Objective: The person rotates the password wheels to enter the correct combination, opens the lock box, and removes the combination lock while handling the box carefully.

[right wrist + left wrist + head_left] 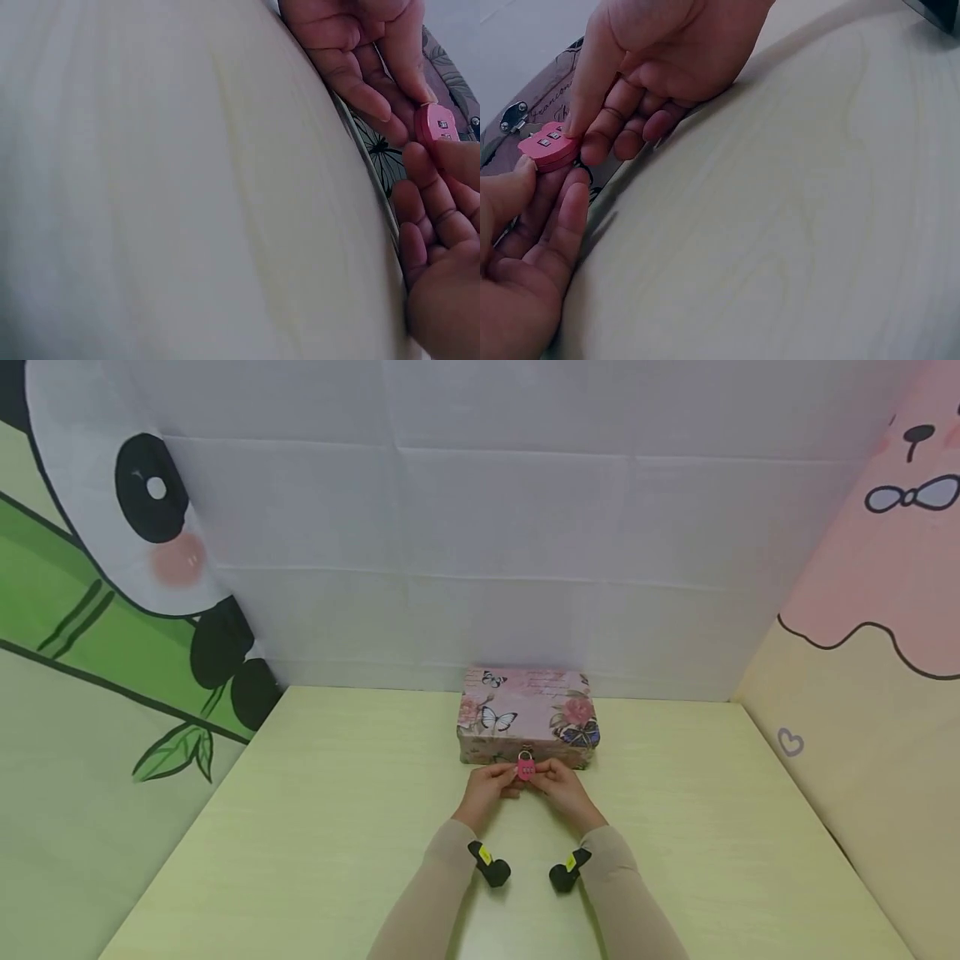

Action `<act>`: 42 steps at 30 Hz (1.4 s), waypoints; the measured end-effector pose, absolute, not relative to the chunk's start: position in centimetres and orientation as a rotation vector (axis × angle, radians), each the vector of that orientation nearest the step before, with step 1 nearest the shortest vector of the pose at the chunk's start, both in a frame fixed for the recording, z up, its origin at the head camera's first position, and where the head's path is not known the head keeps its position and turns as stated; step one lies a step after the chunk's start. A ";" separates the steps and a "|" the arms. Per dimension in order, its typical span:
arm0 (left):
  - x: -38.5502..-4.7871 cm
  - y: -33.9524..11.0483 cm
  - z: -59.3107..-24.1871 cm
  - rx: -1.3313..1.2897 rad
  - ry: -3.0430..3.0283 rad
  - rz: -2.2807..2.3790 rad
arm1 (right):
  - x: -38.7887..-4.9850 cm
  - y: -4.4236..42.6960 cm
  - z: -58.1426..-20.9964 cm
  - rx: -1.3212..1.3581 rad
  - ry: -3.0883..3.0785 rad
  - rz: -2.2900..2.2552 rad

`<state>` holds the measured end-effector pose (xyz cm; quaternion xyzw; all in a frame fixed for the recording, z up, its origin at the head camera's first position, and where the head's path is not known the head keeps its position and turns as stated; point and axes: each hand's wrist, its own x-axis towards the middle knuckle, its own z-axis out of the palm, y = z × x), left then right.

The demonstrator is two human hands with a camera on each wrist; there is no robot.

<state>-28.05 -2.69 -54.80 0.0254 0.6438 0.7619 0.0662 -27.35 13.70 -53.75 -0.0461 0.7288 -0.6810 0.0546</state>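
Observation:
A pink combination padlock (527,768) with number wheels is held at the front of a closed box (517,697) printed with flowers and butterflies. My left hand (483,792) pinches the padlock's left side between thumb and fingers. On the other side, my right hand (568,793) pinches it with thumb and fingertips. The metal clasp (514,116) on the box front shows just beyond the padlock in the left wrist view. Whether the shackle passes through the clasp cannot be made out.
The box stands on a pale wood-look table (337,793), near a white sheet (510,527) hung along the back. Painted walls rise at both sides, a panda (172,493) on the left. Black devices (491,867) are strapped at both wrists.

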 end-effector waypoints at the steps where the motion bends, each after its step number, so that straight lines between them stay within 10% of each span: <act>1: -28.1 -2.7 -54.8 0.090 1.944 2.290 | -27.4 13.7 -53.8 -0.138 2.219 -2.065; 42: -28.2 -2.6 -54.2 -0.026 1.951 2.216 | -27.8 14.5 -54.0 -0.132 2.198 -2.069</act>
